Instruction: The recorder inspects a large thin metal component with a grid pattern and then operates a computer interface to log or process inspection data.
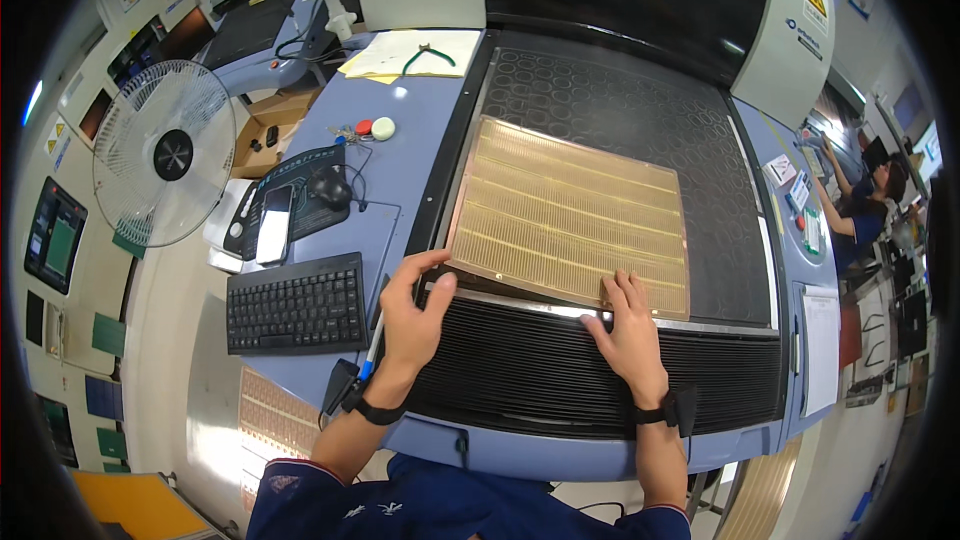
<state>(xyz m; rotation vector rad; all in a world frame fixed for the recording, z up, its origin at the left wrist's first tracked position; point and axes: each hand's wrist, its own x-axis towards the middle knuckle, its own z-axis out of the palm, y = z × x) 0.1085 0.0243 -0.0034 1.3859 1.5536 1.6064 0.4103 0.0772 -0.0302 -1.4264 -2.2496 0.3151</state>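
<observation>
A gold-coloured circuit board panel (570,210) with rows of fine pads lies slightly askew on the black perforated bed of a machine. A dark gap shows under its near left edge. My left hand (412,315) is at the panel's near left corner, thumb and index finger apart, the index tip close to the corner. Whether that tip touches the panel is hard to tell. On the near edge, right of the middle, my right hand (630,330) rests with its fingers laid on the panel and its thumb out to the side. Both hands look open.
Ribbed black bellows (590,370) run along the machine's front. To the left are a keyboard (297,304), phone (275,223), mouse (330,187) and fan (172,155). Green-handled cutters (428,57) lie on papers behind. Another person (868,202) sits far right.
</observation>
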